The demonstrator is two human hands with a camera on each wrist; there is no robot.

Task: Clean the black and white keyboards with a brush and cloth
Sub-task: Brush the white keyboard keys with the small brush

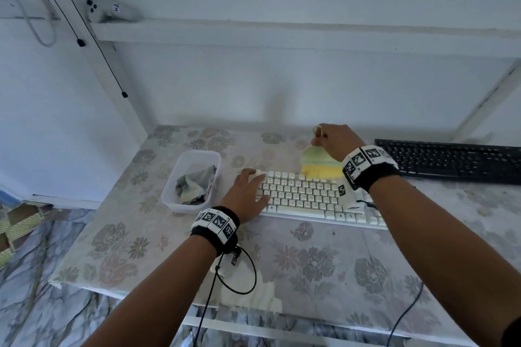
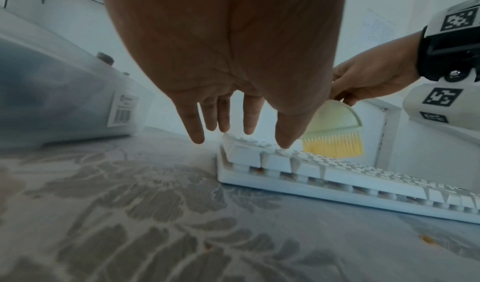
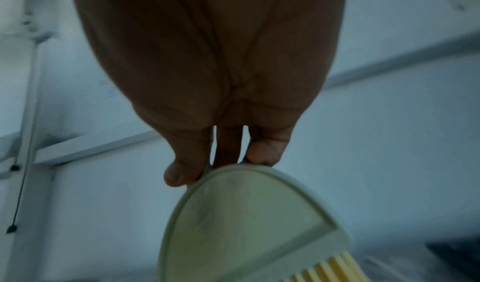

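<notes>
White keyboard [image 1: 313,200] on the counter [image 1: 310,259] gets its brushing: my left hand [image 1: 248,194] lies flat steadying it, right hand [image 1: 337,142] pinches the brush [image 1: 318,163]; next I sweep bristles along the rows, black keyboard [image 1: 451,160] waiting

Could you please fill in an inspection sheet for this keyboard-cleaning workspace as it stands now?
Surface: table under a floral cover.
Job's things: white keyboard in front; black keyboard behind right, untouched; brush bristles on white keys; cloth in plastic tub.
Clutter: nothing seen.
Hands: left hand flat on the white keyboard's left end; right hand pinches the brush top.
Cables: wristband leads; black cords on wall.
Surroundings: white walls, shelf frame.
</notes>
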